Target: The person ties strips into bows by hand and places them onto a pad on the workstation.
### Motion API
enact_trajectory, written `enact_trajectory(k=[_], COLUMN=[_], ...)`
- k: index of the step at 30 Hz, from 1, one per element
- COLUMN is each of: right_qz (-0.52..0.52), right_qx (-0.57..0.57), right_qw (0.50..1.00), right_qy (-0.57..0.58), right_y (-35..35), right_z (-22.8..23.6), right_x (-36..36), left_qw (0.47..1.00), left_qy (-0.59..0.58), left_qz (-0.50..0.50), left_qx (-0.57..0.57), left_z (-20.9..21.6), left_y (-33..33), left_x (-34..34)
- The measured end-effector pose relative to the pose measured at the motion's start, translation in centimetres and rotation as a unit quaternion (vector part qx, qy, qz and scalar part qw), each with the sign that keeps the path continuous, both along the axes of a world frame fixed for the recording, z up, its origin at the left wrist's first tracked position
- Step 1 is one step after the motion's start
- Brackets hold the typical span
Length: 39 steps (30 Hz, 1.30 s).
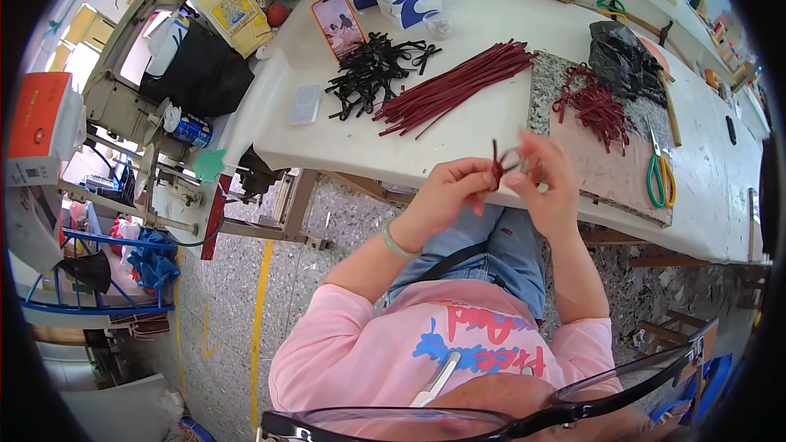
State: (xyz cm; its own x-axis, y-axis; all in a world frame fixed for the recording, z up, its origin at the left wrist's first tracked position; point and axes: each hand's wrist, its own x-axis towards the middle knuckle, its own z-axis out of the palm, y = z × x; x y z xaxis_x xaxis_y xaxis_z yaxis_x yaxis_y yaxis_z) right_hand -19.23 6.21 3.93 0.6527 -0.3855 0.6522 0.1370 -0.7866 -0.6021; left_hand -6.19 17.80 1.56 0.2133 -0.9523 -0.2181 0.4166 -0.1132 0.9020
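My left hand (456, 188), a pale green bangle at its wrist, pinches a short dark red strip (496, 165) that looks knotted or looped, above my lap at the table's front edge. Close beside it is my right hand (546, 184), its fingers curled and partly smeared by motion. A small greyish loop (512, 160) shows between the hands; its kind cannot be made out. Beyond them on the table lies a bundle of long dark red strips (458, 88). Left of that bundle is a heap of black knotted strips (372, 74).
At right, a stone slab (557, 74) bears a pile of short red strips (591, 106), a black plastic bag (626, 61) and scissors (657, 170) with green and yellow handles. A phone (337, 24) leans at the back. A sewing machine (135, 41) stands left.
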Motion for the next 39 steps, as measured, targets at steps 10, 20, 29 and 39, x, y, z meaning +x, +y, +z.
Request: enact_trajectory(k=[10,20,29,39], right_qz=[0.133,-0.003,0.146,0.170], right_qx=[0.529,0.061,0.432,0.025], right_qw=[0.834,0.998,0.890,0.964], right_qy=[0.079,0.010,0.030,0.202], right_y=[0.5,1.6,1.0,0.2], right_z=[-1.1,-1.0,0.7,1.7], right_x=[-0.9,0.4,-1.8,-2.9], left_qw=[0.990,0.973,0.994,0.841], left_qy=[0.092,-0.005,0.009,-0.496], left_qz=[0.086,0.212,0.051,0.137], left_qx=[-0.060,-0.091,-0.097,-0.166], left_z=[1.1,-0.6,1.9,2.8], left_y=[0.4,-0.6,2.2,2.2], left_x=[-0.4,-1.8,-0.2,1.3])
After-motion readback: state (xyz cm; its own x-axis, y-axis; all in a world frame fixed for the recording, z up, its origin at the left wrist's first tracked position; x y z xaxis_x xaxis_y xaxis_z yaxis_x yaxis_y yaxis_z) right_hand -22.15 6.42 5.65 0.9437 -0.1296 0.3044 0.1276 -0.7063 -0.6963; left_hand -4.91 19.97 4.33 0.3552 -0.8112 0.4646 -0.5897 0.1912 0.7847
